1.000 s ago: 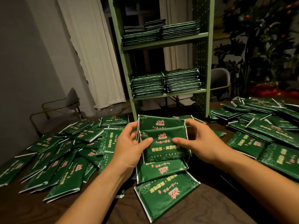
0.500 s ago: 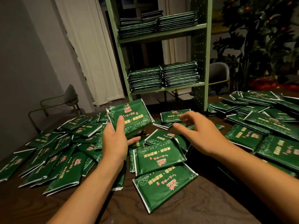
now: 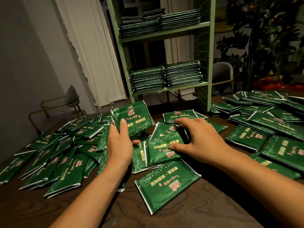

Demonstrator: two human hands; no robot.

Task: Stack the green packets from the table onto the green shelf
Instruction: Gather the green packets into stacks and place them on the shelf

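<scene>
Head view: a small bundle of green packets (image 3: 133, 120) is held up by the left hand (image 3: 119, 143), just in front of the green shelf (image 3: 203, 63) and above the table (image 3: 189, 211). Thumb is laid flat along the bundle's printed face, the other fingers are curled underneath; one fingertip is seen poking out below the bundle's lower edge. The bundle is tilted, top edge toward the shelf.

The right hand (image 3: 199, 139) is placed on a loose packet (image 3: 162, 148) lying in the pile right of the held bundle. Fingers are spread wide and curled over its far edge, thumb is pressed on the near part of its face. Whether the packet is lifted clear of the ones below cannot be told.

One single packet (image 3: 166, 186) is lying flat on the bare wood nearest the camera, apart from both hands. More packets are scattered in overlapping heaps left of the shelf and right of it.

Shelf is standing at the table's far edge. Two side-by-side stacks are seen on its lower board (image 3: 166, 76), two more on the board above (image 3: 158, 22), with a few extra packets on top of the upper left stack.

Behind the shelf: a pale curtain (image 3: 92, 55) to its left, a chair (image 3: 70, 97) further left, a leafy plant (image 3: 263, 43) to its right.
</scene>
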